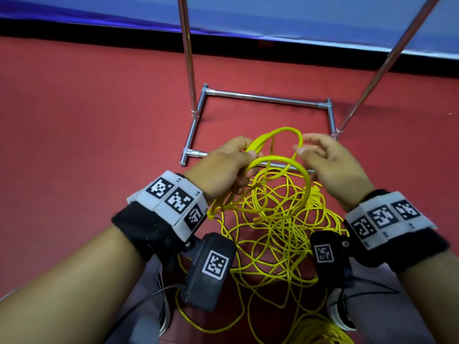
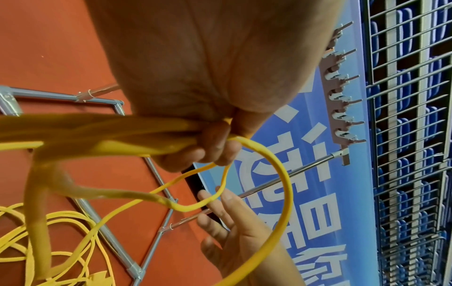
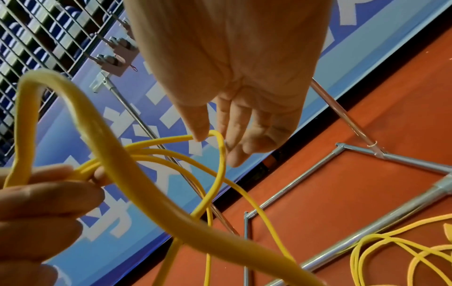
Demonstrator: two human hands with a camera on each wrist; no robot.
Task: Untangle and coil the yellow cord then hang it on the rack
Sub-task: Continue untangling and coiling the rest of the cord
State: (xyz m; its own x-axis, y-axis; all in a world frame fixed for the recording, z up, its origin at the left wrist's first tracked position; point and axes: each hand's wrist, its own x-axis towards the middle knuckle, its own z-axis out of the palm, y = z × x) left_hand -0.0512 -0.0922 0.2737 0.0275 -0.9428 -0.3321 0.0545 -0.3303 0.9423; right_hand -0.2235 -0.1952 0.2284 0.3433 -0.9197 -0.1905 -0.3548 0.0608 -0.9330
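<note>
Above the red floor (image 1: pixel 87 115), left hand (image 1: pixel 223 167) is gripping cord (image 1: pixel 273 219) loops; right hand (image 1: pixel 327 157) is pinching one loop.

- Your bare left forearm (image 1: pixel 74 281) wears a black fabric wrist strap (image 1: pixel 146 232) topped by white blocks printed with black square codes (image 1: pixel 173 197).
- Below that strap hangs a dark camera housing (image 1: pixel 208 269) bearing one code and a black cable (image 1: pixel 139 306).
- Your right wrist strap (image 1: pixel 407 247) matches.
</note>
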